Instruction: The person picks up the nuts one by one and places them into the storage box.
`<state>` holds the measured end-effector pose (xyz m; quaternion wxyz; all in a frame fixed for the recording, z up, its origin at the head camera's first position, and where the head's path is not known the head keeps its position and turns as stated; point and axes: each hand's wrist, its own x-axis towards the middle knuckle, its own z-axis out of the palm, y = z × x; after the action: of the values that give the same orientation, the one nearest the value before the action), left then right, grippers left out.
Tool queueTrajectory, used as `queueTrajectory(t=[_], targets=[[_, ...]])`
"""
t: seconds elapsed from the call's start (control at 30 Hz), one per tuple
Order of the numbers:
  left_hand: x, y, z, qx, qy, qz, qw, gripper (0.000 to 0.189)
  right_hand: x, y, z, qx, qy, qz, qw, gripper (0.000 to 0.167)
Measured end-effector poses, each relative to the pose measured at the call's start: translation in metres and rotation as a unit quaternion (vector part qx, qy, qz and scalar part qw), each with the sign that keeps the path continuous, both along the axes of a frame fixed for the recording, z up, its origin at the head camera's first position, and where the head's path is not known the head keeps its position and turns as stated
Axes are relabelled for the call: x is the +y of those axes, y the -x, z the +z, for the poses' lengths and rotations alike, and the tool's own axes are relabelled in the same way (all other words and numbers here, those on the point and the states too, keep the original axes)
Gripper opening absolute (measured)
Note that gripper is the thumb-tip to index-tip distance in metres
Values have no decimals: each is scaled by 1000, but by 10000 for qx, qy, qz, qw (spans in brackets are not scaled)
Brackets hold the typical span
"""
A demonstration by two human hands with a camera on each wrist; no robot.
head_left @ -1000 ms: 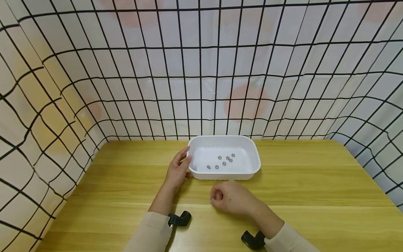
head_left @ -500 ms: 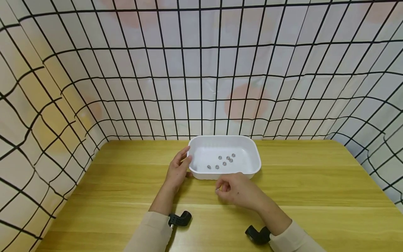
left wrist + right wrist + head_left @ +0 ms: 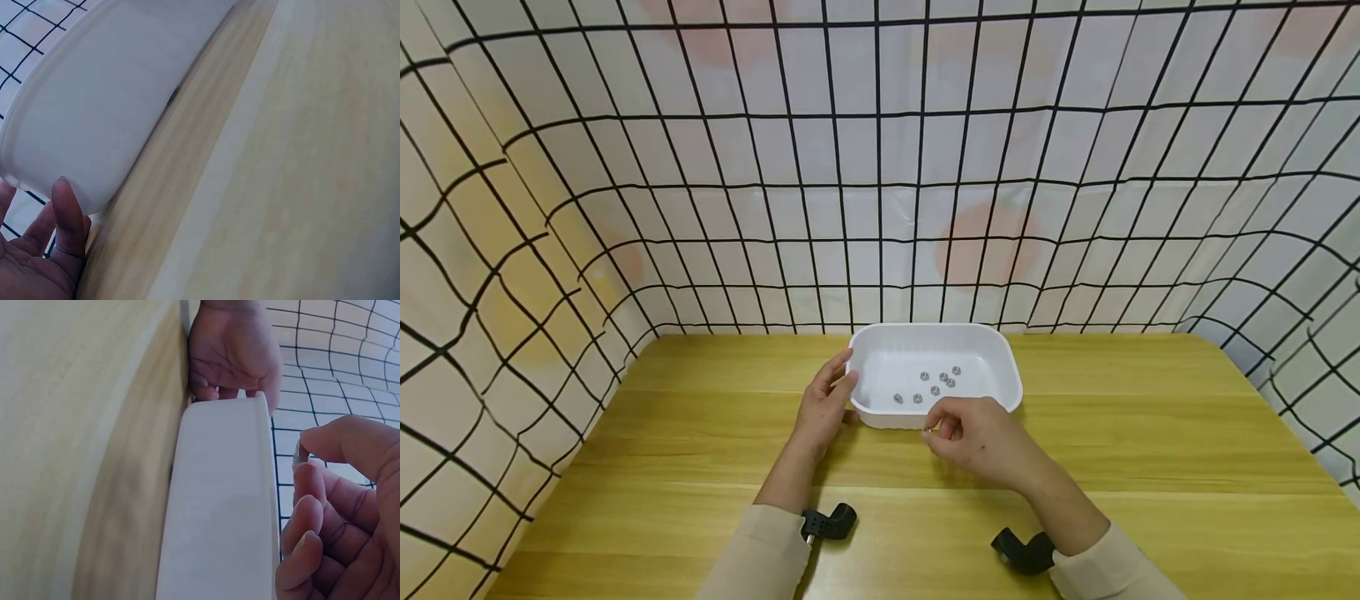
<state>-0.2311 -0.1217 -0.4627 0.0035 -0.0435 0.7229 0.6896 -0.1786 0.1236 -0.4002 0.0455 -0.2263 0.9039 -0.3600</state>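
A white plastic tray (image 3: 936, 421) sits at the far side of the table, with several small silvery nuts (image 3: 935, 390) spread on its floor. My left hand (image 3: 825, 410) holds the tray's left end, its thumb at the rim and other fingers against the outer wall. Between thumb and index finger, my right hand (image 3: 981, 437) pinches one small metal nut (image 3: 298, 453), mostly hidden by the fingertips. That hand is at the tray's near wall and overlaps its front rim in the head view; the right wrist view shows it beside the rim.
Wood-grain table (image 3: 1150, 433) all round the tray. Behind it and along both sides stands a black wire grid (image 3: 917, 183) in front of pale printed cloth. A black wrist camera (image 3: 1024, 552) sits below the right sleeve, another (image 3: 831, 522) by the left.
My right hand has moved forward and a little right, from the table before the tray to its near rim, still pinching the nut. The left hand and tray have stayed in place.
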Motion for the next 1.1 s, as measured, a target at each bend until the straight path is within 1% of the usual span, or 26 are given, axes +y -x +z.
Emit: queueTrajectory(t=[0.1,0.27,0.43,0.6,0.77,0.93,1.1], targets=[[0,1,-1,12,-8,2,10000,45,2,1,3,40,99,-70,9999,5],[0,-1,1,-9,26,29,10000,44,4,4,7,50,63,-278,9996,5],[0,-1,2,-16,32,12,10000,44,4,9,6,324,-99,-439,9985,5],[0,-1,1,-59,45,22,10000,44,4,17,7,549,-246,-433,9972,6],[0,0,0,-10,89,33,10000,44,2,27,9,642,-444,-423,9961,6],[0,-1,0,28,83,40,10000,45,-1,35,7,608,-696,-390,9950,5],[0,-1,0,37,91,49,9999,45,-4,44,4,557,-753,-378,9949,7]])
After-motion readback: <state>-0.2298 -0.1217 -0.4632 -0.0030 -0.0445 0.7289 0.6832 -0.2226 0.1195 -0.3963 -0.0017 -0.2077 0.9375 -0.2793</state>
